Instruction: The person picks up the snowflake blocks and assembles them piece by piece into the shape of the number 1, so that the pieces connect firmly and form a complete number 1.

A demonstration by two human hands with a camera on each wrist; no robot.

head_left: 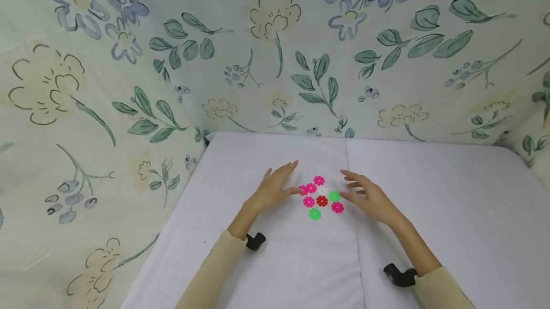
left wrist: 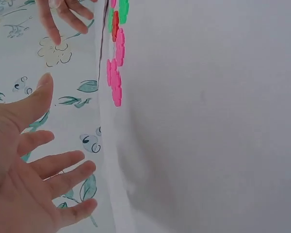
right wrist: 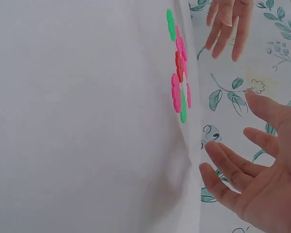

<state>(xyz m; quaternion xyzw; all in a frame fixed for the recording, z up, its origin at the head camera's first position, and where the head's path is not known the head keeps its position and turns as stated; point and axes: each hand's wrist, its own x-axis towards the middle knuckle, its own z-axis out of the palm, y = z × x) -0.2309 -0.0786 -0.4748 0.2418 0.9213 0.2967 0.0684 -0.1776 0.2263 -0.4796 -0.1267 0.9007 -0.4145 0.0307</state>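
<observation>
Small notched, flower-shaped plastic discs lie in a loose group on the white cloth in the head view. Several are pink (head_left: 309,202), two are green (head_left: 315,214), one is red (head_left: 322,200) and one is white (head_left: 322,190). My left hand (head_left: 274,188) is held just left of the group, its fingers spread and holding nothing. On the other side, my right hand (head_left: 370,198) has loosely extended fingers and also holds nothing. Both wrist views show the palms raised above the cloth, apart from the discs. Seen edge-on there, the discs partly hide one another.
White cloth (head_left: 206,261) covers the table, with a crease running front to back right of the discs. A flower-printed curtain (head_left: 275,84) stands behind and to the sides. Black angled pieces (head_left: 399,275) protrude at each sleeve cuff.
</observation>
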